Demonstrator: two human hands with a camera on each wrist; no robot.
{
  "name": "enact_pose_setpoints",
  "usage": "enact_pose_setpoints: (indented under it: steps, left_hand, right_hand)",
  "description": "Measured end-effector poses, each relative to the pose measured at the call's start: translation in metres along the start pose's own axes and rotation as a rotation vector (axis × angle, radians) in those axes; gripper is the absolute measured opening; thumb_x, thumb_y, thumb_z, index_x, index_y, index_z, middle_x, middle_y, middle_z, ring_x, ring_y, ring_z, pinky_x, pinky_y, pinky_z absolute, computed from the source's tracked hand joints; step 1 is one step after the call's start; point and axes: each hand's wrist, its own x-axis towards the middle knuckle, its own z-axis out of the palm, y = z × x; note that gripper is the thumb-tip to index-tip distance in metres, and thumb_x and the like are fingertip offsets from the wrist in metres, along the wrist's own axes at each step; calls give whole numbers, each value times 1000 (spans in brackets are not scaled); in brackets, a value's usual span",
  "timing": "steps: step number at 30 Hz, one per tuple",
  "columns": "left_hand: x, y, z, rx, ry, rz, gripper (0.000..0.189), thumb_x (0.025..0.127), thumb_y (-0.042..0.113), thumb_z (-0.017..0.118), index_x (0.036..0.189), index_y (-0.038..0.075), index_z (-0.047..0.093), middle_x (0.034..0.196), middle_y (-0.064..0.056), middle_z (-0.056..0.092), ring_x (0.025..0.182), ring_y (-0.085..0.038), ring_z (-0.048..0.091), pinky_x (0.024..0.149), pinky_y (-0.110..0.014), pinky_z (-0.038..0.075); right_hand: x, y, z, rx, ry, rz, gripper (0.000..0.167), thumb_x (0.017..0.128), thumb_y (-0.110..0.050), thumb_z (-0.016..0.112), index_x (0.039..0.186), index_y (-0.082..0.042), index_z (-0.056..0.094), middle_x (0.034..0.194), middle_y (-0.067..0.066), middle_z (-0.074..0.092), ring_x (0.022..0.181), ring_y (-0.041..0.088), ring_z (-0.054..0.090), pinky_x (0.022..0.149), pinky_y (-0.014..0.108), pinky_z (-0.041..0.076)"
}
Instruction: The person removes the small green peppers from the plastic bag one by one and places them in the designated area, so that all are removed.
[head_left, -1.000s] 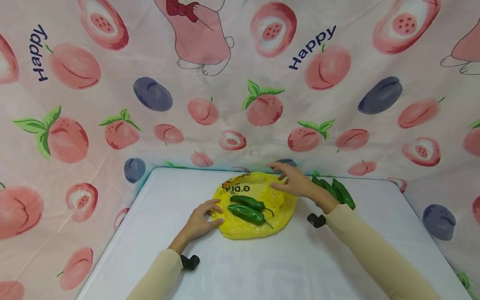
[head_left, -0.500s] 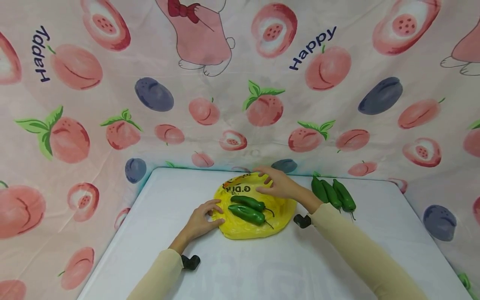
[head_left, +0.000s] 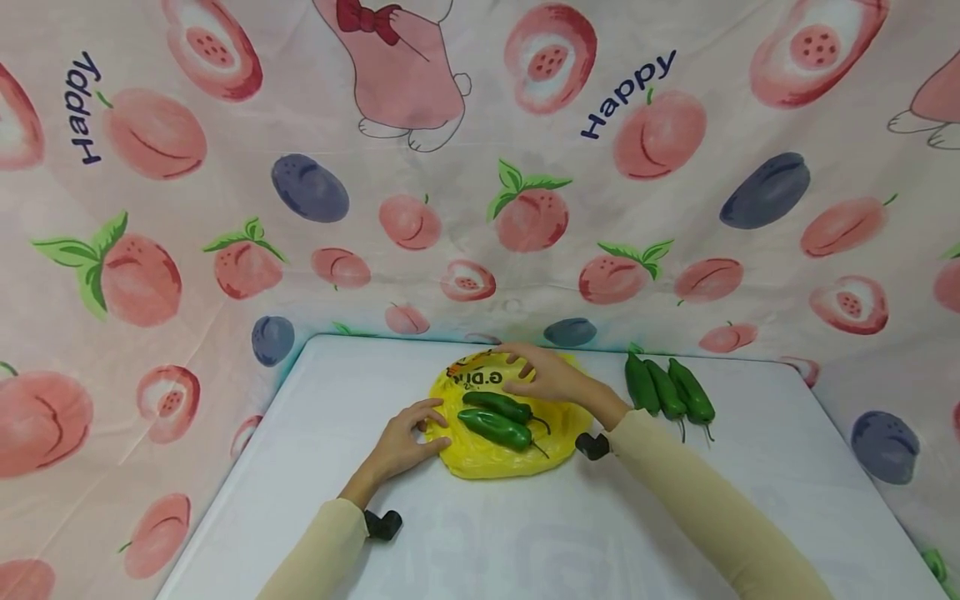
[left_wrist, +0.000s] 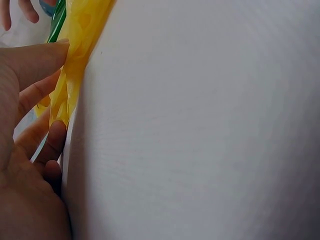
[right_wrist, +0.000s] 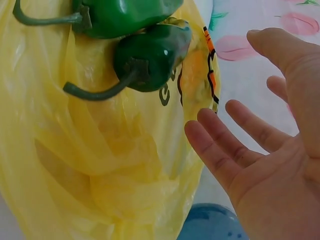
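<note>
Both hands (head_left: 399,439) (head_left: 552,378) reach forward, right fingers (right_wrist: 214,154) apart.

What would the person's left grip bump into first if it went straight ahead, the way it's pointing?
The yellow bag: the left grip touches its edge. Beyond that, the nearer green pepper on the bag seems next, though depth is hard to judge.

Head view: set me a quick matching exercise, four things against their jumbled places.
1. left hand
2. right hand
3. two green chili peppers
4. three green chili peppers

A. lying on the yellow plastic bag
B. by the bag's far side
C. on the white table, right of the bag
D. touching the bag's left edge

Pairs: 1-D, 2-B, 3-A, 4-C
</note>
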Motion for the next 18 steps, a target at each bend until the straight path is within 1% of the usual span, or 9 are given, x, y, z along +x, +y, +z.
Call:
enact_pose_setpoints:
  steps: [2,6,13,18]
  left_hand:
    - [0,0,0,-3,1,1,18,87,28,84,102,27,73,148,-2,57,98,-18,52,94,-44,40]
    - [0,0,0,-7,2,-2,18,87,29,83,102,27,73,147,-2,57,100,-18,53,95,-45,41]
    - [0,0,0,-11,-2,-3,18,88,30,83,102,27,73,148,-2,57,101,-18,53,97,-45,41]
    - [-1,1,0,-11,-2,2,18,88,30,83,102,26,73,147,-2,57,101,-19,53,96,-46,41]
  right_hand:
    - [2,-1,2,12,-14,-6,64,98,-26,71,154,-10,44,143,23,53,113,41,63,92,50,55]
    - [6,-1,7,29,-69,-14,64,99,-24,71,154,-8,43,145,23,52,119,40,61,94,47,55]
    - [14,1,16,-6,-181,17,59,99,-21,71,152,-11,46,142,19,56,114,33,65,89,38,57]
    - [16,2,20,-11,-224,21,56,99,-17,70,150,-11,48,144,16,55,119,31,62,91,38,56]
